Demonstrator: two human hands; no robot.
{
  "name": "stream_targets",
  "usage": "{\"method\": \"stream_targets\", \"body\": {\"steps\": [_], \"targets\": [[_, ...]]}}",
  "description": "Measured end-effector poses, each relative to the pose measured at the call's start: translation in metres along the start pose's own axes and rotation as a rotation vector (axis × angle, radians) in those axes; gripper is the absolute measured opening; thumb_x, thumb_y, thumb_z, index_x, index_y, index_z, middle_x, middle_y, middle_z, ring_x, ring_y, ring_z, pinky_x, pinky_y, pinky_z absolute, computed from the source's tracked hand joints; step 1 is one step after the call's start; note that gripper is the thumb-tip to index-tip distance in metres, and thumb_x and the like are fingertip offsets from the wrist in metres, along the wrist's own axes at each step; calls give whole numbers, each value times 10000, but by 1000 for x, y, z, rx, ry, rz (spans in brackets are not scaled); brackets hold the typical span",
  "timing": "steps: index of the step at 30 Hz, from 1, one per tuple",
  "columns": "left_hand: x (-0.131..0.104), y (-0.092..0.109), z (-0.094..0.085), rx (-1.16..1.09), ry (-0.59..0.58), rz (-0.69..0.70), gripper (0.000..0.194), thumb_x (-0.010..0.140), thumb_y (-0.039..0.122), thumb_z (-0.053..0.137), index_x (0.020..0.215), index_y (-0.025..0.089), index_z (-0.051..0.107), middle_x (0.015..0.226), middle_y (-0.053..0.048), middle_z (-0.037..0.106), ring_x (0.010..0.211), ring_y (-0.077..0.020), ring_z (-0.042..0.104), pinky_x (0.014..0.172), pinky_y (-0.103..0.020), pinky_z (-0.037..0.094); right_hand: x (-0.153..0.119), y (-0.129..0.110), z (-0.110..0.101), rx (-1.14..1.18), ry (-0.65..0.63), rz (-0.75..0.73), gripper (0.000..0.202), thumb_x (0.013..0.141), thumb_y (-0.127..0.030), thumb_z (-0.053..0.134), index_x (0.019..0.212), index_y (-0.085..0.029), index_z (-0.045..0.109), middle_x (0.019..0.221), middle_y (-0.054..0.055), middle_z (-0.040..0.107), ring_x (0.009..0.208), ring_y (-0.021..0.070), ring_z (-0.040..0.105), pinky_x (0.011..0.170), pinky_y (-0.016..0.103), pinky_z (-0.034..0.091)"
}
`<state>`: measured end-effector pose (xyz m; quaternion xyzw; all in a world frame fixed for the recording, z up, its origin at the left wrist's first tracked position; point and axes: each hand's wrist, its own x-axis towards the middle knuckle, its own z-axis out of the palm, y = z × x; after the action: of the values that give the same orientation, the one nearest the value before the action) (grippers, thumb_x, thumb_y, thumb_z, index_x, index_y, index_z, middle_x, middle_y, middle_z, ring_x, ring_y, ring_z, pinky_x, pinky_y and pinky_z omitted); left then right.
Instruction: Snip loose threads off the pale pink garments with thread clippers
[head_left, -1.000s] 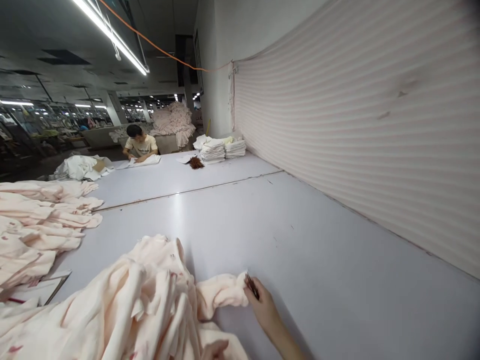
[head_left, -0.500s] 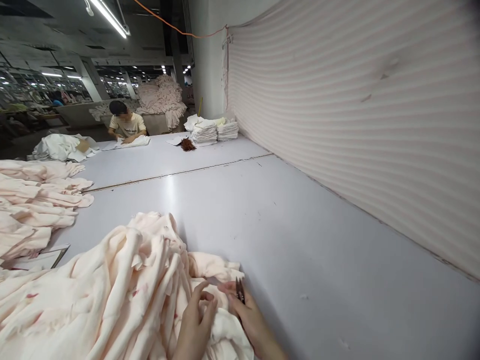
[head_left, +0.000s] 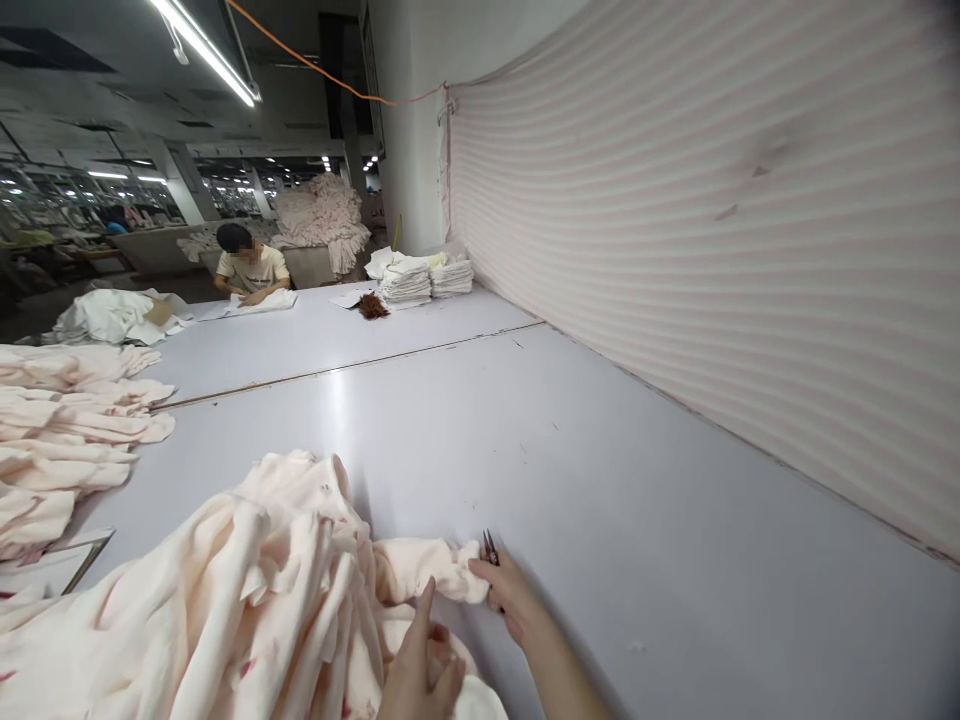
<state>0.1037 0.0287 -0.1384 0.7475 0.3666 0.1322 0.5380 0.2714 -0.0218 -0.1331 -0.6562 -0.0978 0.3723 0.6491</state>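
Pale pink fleece garments [head_left: 292,580] lie heaped along the near left of the table. From the heap a sleeve [head_left: 427,568] stretches to the right over the tabletop. My right hand [head_left: 510,590] is closed around small dark thread snips [head_left: 490,548], blades pointing away from me, and its thumb presses at the sleeve's end. My left hand [head_left: 421,655] is just in front of the sleeve, index finger stretched out and the others loosely curled, with nothing visible in it. A white edge of cloth [head_left: 480,700] shows beside my left hand.
More pink garments [head_left: 67,440] lie at the left, by a clipboard-like board [head_left: 64,565]. Farther back are a white cloth pile [head_left: 120,318], folded white stacks [head_left: 405,280] and a brown tuft [head_left: 372,306]. A co-worker [head_left: 251,270] bends over cloth. Striped fabric [head_left: 675,230] hangs along the right.
My right hand has moved slightly right and forward with the snips and now meets the sleeve's end. My left hand has shifted right and its index finger has straightened.
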Motion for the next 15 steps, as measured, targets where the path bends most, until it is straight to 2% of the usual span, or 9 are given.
{"method": "stream_targets", "body": {"steps": [3,6,7,9,13,15], "targets": [[14,8,-8,-254,13,-24,650,677,276,608,1296,156,450,885,-40,651,750,-193,600,764,-312,431,-23,-4,19,60,-140,0,269,729,-369,734,876,-150,684,694,20,707,612,183,670,569,275,513],[21,12,-16,-448,41,-38,431,633,281,699,1032,196,562,791,0,633,752,-182,571,677,-253,416,-54,-6,19,82,-249,-6,271,672,-351,769,842,-145,722,764,47,734,718,231,682,650,309,526],[20,12,-18,-474,46,-45,338,641,303,706,929,205,559,768,12,620,741,-174,561,657,-240,410,-61,-7,15,82,-253,-10,261,673,-364,768,813,-146,731,762,48,734,732,237,677,677,320,526],[15,11,-21,-508,49,-64,277,677,357,702,830,220,516,722,39,589,698,-151,535,636,-222,400,-69,-10,7,77,-194,-24,265,686,-405,758,797,-165,740,782,44,734,808,254,666,766,338,513],[-2,10,-24,-567,37,-91,354,699,455,708,884,237,501,745,50,598,693,-138,523,645,-211,398,-66,-15,5,93,-34,-23,379,663,-391,790,996,-227,716,1092,47,709,1178,284,536,997,350,403],[-10,8,-24,-582,23,-81,394,677,489,731,871,230,506,745,49,589,690,-130,511,643,-209,393,-62,-15,15,129,-69,16,439,669,-364,791,1074,-226,689,1122,60,704,1169,282,556,957,362,443]]}}
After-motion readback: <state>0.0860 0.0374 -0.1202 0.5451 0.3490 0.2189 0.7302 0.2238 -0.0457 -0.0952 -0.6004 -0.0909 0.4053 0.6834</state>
